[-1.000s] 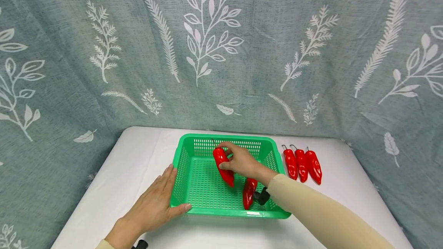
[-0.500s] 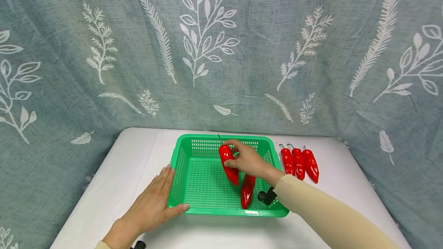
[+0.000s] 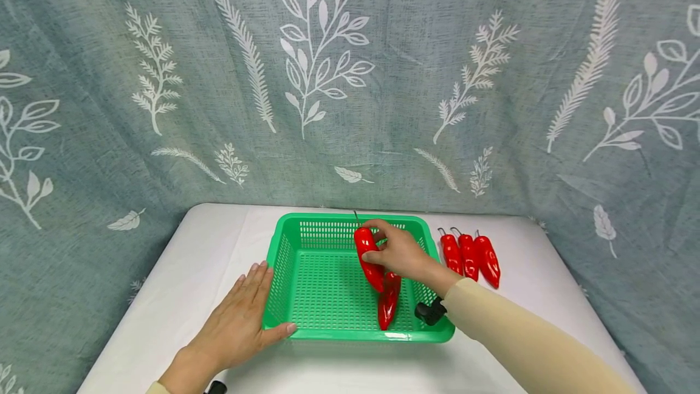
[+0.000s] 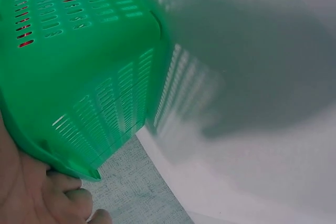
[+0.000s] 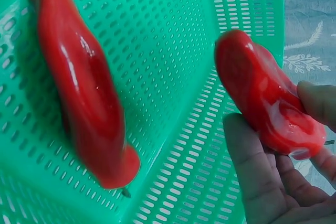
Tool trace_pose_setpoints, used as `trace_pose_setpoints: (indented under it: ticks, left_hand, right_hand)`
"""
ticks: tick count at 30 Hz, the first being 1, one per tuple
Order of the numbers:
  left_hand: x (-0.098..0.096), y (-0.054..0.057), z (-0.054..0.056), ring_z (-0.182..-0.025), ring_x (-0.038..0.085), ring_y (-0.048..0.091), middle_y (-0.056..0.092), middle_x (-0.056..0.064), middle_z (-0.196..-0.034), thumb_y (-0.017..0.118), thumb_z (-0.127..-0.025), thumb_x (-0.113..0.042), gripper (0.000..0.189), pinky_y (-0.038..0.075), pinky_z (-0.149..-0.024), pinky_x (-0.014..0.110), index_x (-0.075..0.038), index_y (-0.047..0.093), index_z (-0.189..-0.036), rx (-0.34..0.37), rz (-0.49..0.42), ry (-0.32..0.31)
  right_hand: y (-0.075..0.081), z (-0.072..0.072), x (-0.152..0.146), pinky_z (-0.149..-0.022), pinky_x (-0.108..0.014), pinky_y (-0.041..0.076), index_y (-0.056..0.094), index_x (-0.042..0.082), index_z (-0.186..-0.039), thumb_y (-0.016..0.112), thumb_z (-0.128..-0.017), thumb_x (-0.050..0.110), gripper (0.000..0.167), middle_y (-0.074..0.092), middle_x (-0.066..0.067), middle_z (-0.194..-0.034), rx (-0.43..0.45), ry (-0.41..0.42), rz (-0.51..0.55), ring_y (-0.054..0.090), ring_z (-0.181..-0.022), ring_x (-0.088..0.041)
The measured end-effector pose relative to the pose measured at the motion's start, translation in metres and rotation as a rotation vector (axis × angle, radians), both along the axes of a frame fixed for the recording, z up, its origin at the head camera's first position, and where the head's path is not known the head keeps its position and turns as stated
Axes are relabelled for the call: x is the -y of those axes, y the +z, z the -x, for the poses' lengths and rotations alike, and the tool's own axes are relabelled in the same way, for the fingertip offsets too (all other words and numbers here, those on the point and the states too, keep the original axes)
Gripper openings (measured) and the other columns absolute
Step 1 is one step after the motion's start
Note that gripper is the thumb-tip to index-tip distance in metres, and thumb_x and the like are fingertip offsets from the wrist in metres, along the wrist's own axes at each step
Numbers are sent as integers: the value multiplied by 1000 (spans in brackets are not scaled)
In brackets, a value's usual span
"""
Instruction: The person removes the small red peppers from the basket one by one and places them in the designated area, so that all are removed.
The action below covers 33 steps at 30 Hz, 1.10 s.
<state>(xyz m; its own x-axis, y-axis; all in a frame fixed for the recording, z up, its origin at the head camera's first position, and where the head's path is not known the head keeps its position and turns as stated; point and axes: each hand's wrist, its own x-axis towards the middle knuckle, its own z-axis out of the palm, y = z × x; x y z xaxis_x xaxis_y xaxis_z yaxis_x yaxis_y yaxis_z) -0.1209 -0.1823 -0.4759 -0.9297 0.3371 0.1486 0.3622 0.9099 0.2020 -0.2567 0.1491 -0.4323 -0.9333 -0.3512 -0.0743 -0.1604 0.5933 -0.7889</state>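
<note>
A long red chili pepper [image 3: 367, 260] with a thin dark stem is pinched between the thumb and fingers of my right hand [image 3: 401, 252], over the right half of a green plastic basket [image 3: 361, 335]. In the right wrist view this pepper [image 5: 257, 87] hangs tip inward above the slotted wall. A second red pepper [image 3: 389, 303] lies on the basket floor, close beneath the held one. My left hand [image 3: 235, 315] rests along the basket's left side, fingers straight, thumb at the near rim. From the left wrist its fingers [image 4: 79, 203] show beside the basket rim.
Three more red peppers [image 3: 469, 255] lie side by side on the white tabletop [image 3: 219, 236], just right of the basket. A grey-green curtain with white leaf prints [image 3: 404, 108] stands behind the table and along both sides.
My right hand has moved the held pepper rightward within the basket, nearer the pepper lying there. The left hand stays at the basket's side. The head view has shifted slightly.
</note>
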Motion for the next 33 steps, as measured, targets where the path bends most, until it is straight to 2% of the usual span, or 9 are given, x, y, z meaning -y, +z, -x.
trace_pose_setpoints:
  ticks: [5, 10, 17, 26, 33]
  left_hand:
    - [0, 0, 0, -161, 37, 26, 27, 24, -172, 50, -96, -80, 111, 28, -129, 55, 6, 29, -163, -4, 2, 1]
    - [-1, -1, 0, -161, 37, 25, 26, 23, -172, 49, -96, -80, 111, 28, -129, 54, 6, 29, -163, 4, -5, 4]
    - [-1, -2, 0, -161, 37, 26, 26, 23, -172, 50, -96, -80, 112, 28, -129, 54, 5, 28, -164, 11, -8, 7]
    - [0, -2, -1, -161, 37, 26, 26, 23, -172, 51, -96, -79, 111, 29, -128, 55, 5, 28, -164, 10, -24, 5]
    - [0, -2, 0, -161, 37, 26, 25, 24, -172, 52, -95, -79, 112, 29, -128, 55, 5, 27, -164, 21, -30, 4]
  right_hand:
    - [0, 0, -6, -63, -36, 64, 58, 20, -146, 82, -91, 16, 60, 68, -14, -123, -27, -8, -24, 72, -94, -22]
    - [0, -1, -11, -64, -41, 65, 57, 19, -146, 82, -91, 14, 60, 67, -15, -123, -7, -9, 13, 72, -93, -22]
    - [2, -2, -16, -61, -35, 63, 57, 18, -146, 81, -92, 14, 60, 66, -16, -123, -4, -12, 32, 73, -92, -22]
    - [1, -2, -23, -65, -41, 65, 55, 17, -147, 79, -93, 12, 60, 65, -18, -124, 25, -10, 77, 73, -91, -22]
    - [3, -2, -28, -66, -34, 65, 55, 16, -148, 80, -93, 13, 60, 65, -18, -125, -6, -23, 30, 72, -95, -23]
